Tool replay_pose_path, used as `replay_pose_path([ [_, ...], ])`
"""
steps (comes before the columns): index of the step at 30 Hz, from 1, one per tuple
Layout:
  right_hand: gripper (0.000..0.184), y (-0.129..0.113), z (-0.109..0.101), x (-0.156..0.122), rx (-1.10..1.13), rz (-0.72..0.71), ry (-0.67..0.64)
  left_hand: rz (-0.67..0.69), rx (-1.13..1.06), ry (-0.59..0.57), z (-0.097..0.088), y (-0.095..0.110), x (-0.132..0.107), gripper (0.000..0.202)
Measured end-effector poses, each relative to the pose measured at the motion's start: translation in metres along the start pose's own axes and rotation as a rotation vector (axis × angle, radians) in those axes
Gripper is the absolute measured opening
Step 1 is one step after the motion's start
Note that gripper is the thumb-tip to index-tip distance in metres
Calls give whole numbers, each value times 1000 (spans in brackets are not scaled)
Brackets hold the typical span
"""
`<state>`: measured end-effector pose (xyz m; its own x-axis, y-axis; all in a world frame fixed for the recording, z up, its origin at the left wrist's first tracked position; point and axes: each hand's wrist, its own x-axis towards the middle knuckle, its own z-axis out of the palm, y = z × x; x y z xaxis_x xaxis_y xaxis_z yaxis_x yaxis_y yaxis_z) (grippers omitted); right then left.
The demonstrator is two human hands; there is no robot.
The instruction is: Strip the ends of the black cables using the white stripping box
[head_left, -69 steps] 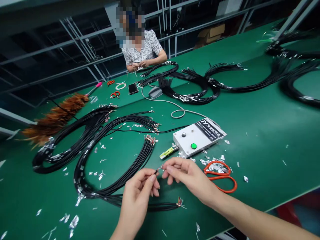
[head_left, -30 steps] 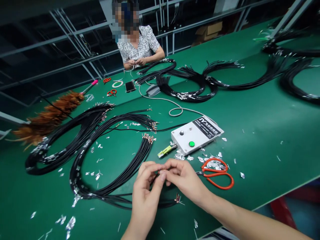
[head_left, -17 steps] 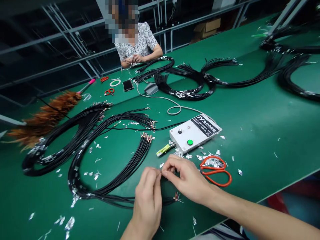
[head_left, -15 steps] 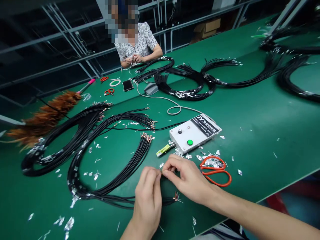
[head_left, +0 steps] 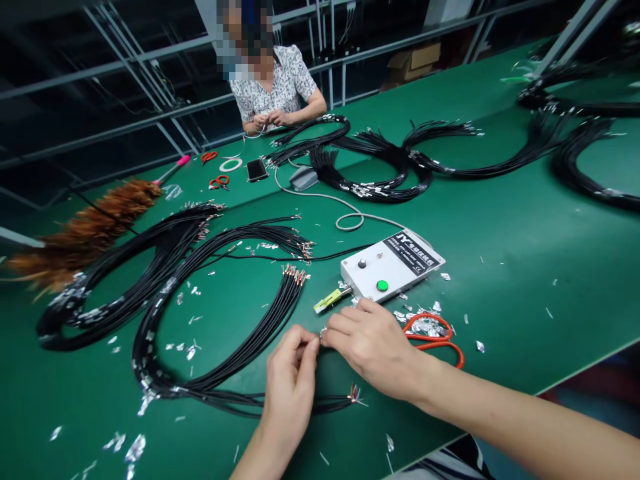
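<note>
My left hand [head_left: 293, 380] and my right hand [head_left: 373, 343] meet over the green table [head_left: 525, 220], fingertips pinched together on the end of a thin black cable [head_left: 321, 337]. A little foil shows between the fingertips. Beneath the hands lies a bundle of black cables [head_left: 225, 360] curving left, with bared coloured wire ends [head_left: 356, 395] near my right wrist. A white control box [head_left: 393, 267] with a green button [head_left: 383, 286] and a yellow-green tip [head_left: 326, 302] sits just beyond my right hand. Orange scissors [head_left: 440, 337] lie right of it.
More black cable loops [head_left: 125, 280] lie to the left, others [head_left: 380, 167] at the far side. Foil scraps litter the mat. A feather duster [head_left: 90, 227] rests at the left edge. A person [head_left: 277, 87] sits across, handling wires, with small scissors [head_left: 219, 181] and a phone [head_left: 257, 170] nearby.
Both hands dropped from a raised position to just above the table, staying pinched together on the cable end. The view shifted slightly. The scissors and box stayed put.
</note>
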<state>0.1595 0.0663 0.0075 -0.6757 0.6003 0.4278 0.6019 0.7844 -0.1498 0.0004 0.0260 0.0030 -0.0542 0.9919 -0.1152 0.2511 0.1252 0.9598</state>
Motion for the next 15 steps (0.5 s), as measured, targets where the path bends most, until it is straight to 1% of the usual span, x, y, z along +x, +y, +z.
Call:
replay_pose_path([
  [3, 27, 14, -1, 0, -52, 80, 31, -58, -83, 23, 0, -3, 4, 26],
  [5, 21, 24, -2, 1, -103, 119, 18, -91, -155, 43, 0, -4, 8, 28],
  [9, 10, 40, -1, 8, -183, 90, -84, -89, -205, 76, 0, -2, 20, 30],
  [12, 8, 42, 2, 13, -210, 74, -161, -93, -216, 84, 0, 0, 28, 31],
  [15, 7, 42, 5, 17, -228, 75, -194, -97, -223, 94, 1, 0, 34, 31],
])
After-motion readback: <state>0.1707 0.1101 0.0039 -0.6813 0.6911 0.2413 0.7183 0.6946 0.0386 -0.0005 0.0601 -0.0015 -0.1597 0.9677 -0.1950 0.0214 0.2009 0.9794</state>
